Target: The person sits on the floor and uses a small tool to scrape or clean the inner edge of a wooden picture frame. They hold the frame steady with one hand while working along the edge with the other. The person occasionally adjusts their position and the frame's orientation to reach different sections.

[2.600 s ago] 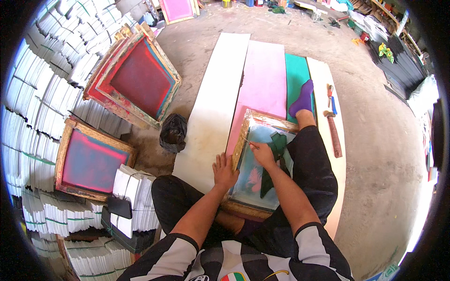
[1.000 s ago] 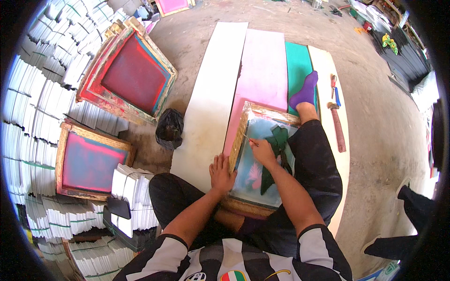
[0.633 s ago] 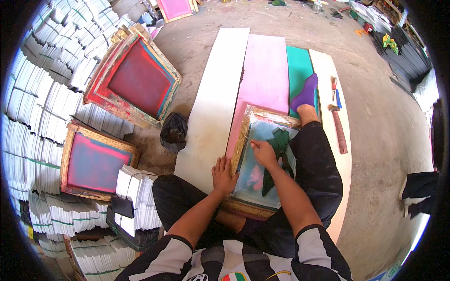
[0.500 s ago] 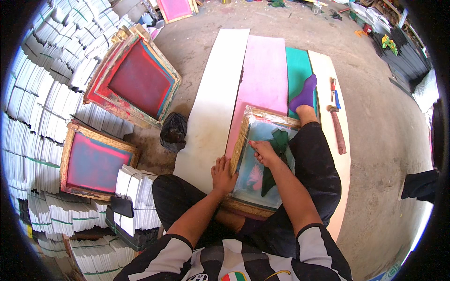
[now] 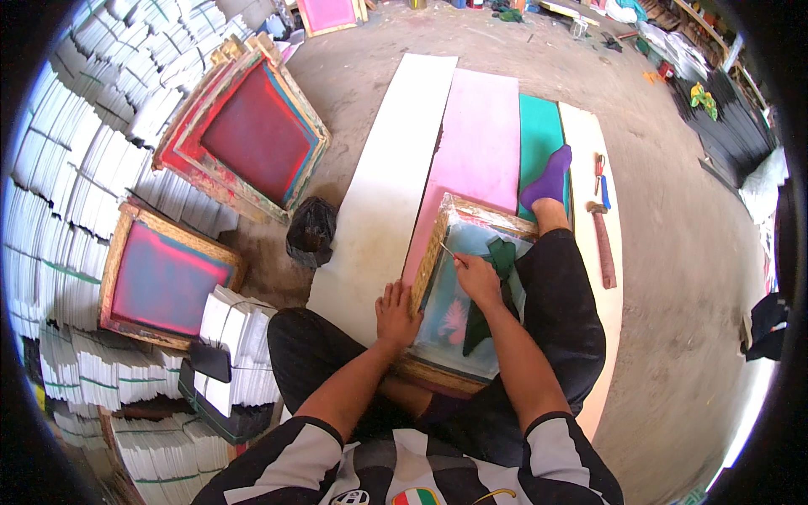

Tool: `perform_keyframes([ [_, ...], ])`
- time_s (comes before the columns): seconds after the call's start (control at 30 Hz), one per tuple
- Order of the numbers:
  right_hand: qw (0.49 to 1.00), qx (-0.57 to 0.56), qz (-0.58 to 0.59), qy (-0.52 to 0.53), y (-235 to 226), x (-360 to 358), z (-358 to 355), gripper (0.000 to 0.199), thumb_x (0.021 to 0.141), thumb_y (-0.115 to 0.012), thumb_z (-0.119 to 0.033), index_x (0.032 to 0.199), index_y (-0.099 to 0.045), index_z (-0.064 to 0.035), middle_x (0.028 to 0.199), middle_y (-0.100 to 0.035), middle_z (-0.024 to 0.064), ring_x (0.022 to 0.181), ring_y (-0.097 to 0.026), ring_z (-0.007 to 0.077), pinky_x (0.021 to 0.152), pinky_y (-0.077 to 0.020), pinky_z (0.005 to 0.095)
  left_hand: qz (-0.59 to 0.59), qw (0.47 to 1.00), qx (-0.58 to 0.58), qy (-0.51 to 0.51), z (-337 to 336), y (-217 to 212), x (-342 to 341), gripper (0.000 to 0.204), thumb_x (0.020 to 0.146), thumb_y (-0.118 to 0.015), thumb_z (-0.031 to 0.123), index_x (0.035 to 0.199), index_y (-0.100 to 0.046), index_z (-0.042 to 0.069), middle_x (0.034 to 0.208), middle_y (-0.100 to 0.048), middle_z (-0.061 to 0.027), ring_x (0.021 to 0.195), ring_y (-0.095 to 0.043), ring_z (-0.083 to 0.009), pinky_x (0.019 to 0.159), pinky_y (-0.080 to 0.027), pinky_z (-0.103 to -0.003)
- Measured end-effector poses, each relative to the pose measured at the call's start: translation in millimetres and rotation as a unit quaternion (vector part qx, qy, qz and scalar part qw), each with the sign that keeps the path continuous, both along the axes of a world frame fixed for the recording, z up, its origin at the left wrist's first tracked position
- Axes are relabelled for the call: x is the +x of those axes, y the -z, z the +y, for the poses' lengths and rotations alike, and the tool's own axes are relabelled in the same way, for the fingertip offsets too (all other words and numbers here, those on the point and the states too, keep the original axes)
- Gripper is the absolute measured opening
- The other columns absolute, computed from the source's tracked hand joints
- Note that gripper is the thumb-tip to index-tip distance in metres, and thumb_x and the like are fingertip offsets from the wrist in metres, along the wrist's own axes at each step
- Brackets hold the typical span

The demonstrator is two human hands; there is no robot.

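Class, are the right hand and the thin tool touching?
Touching. The head view shows the right hand closed around one end of the thin tool, whose shaft sticks out toward the wooden frame.

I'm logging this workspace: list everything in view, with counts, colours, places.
Framed screen: one, blue and pink, centre
Cloth: one, dark green, on framed screen
Slim tool: one, pale, over framed screen
Long sheets: four, white, pink, green, cream, centre
Hammer: one, brown handle, on cream sheet
Small tools: two, red, blue, beyond hammer
Plastic bag: one, black, left
Stacked screens: several, red, upper left
Leaning screen: one, blue and pink, left
Sheet bundles: many, white, left side
Stacked boards: many, black, upper right
Distant clutter: uncountable, mixed, top edge
Left grip: one, bare, on framed screen
Right grip: one, bare, holding slim tool
Legs: two, black trousers, purple sock, centre
Shirt: one, black, white, bottom
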State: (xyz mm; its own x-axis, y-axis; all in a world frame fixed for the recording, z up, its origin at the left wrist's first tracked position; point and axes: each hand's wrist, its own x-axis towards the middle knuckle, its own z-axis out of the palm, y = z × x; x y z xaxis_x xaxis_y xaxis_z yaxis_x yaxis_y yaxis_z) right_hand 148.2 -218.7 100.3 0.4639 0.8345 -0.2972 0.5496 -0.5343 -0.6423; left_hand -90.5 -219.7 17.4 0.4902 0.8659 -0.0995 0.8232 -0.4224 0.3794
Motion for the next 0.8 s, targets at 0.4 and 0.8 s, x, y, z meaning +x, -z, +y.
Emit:
perform_keyframes([
  [0.4, 0.969, -0.094, -0.191, -0.123, 0.6, -4.8, 8.3, 0.033, 0.102, -0.056, -0.035, 0.128, -0.072, -0.023, 0.1, -0.077, 0.0138, 0.094, -0.073, 0.0403, 0.084, -0.0579, 0.0515, -0.013, 1.0, -0.018, -0.004, 0.5, -1.8, -0.7, 0.081, 0.091, -0.067, 0.043, 0.159, -0.035, 0.013, 0.169, -0.025, -0.0152, 0.157, -0.017, -0.0365, 0.124, -0.016, -0.057],
  [0.8, 0.995, 0.051, -0.021, -0.079, 43.6, 10.9, 5.7, 0.034, 0.102, -0.057, -0.033, 0.128, -0.072, -0.0186, 0.098, -0.075, 0.0215, 0.097, -0.072, 0.0415, 0.086, -0.0567, 0.0513, -0.013, 1.0, -0.007, -0.003, 1.6, -1.4, -0.6, 0.082, 0.089, -0.066, 0.041, 0.159, -0.036, 0.01, 0.169, -0.027, -0.0165, 0.157, -0.018, -0.0379, 0.124, -0.017, -0.056],
])
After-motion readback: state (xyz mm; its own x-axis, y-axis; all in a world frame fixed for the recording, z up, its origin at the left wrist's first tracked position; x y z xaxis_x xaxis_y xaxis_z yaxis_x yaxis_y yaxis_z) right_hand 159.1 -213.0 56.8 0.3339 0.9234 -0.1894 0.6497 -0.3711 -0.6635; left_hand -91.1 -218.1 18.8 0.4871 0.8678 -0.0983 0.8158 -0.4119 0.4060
